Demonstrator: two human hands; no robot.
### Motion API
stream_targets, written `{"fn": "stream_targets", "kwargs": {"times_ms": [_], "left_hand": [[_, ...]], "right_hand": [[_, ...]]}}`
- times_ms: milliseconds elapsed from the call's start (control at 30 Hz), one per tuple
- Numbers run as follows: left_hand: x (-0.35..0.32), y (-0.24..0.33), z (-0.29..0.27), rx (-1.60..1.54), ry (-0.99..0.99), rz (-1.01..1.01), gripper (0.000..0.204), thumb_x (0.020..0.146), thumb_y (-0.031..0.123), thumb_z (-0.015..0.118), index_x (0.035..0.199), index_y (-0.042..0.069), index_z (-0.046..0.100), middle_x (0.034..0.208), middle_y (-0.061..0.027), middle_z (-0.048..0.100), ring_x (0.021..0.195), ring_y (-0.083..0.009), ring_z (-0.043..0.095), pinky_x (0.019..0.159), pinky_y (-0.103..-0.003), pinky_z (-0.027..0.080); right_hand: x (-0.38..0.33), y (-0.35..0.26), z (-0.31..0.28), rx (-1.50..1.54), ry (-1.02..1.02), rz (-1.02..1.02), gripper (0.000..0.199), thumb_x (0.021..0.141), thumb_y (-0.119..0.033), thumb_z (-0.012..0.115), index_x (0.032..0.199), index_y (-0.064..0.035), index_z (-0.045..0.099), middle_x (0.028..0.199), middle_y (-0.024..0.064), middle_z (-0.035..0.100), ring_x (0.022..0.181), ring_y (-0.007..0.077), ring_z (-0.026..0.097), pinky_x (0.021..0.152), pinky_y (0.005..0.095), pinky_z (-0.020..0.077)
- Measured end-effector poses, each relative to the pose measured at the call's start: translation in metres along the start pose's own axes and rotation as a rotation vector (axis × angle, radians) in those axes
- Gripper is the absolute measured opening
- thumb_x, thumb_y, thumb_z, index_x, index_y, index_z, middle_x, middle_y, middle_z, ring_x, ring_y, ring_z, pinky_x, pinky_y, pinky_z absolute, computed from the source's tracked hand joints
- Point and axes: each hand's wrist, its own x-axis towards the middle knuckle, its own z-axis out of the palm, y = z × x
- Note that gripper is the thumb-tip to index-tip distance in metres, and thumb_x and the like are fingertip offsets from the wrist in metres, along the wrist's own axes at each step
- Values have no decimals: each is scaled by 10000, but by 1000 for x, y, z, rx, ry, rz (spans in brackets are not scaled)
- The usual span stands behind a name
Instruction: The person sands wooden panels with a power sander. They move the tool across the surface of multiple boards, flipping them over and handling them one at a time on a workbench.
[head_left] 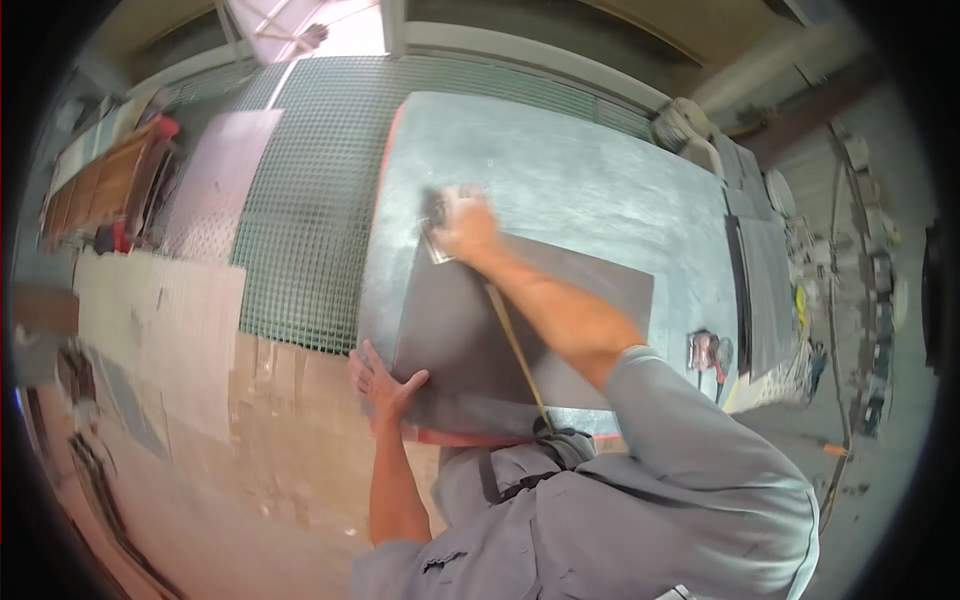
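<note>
Person bent over a grey metal worktable (600, 180), seen from above the head; grey work shirt, sleeves pushed up past the forearms.

Dark grey sheet (480, 330) lies flat on the near-left part of the table, its near edge close to the table's front edge.

Right hand (465, 225): arm stretched far forward across the sheet, elbow nearly straight, forearm running diagonally from the shoulder to the sheet's far-left corner. Hand is palm down, fingers curled over a small pale, shiny piece (438, 248) at that corner, pressing it against the sheet. Blurred there; what the piece is I cannot tell.

Left hand (385, 380): forearm comes up almost vertical from below, wrist bent back. Palm flat, fingers spread and loose, gripping nothing, resting on the sheet's near-left corner, thumb pointing right along the surface.

A thin yellowish strip (518, 350) runs over the sheet from near the right wrist toward the person's chest.

On the table's right side, well apart from both hands, a small red-and-silver tool (705, 352). Green grating (310, 200) lies left of the table; flattened cardboard (200, 330) covers the floor nearer the person.
</note>
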Motion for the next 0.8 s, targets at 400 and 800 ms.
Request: {"fn": "stream_targets", "kwargs": {"times_ms": [400,800], "left_hand": [[29,-48,11,-8,75,160,1404,714,681,935,1775,154,180,1776,-343,176,1635,-513,215,1313,-608,222],[23,-48,19,56,78,99,1366,778,738,861,1786,169,135,1772,-337,173,1613,-535,218,1308,-617,207]], "right_hand": [[-69,119,-102,-16,47,357,606,787,-288,855,1358,-187,680,1323,205,642,1223,445,666,983,542,590],[-204,321,-209,-212,293,543,537,792,-297,852,1231,-44,675,1090,294,699,1059,483,684,915,546,566]]}}
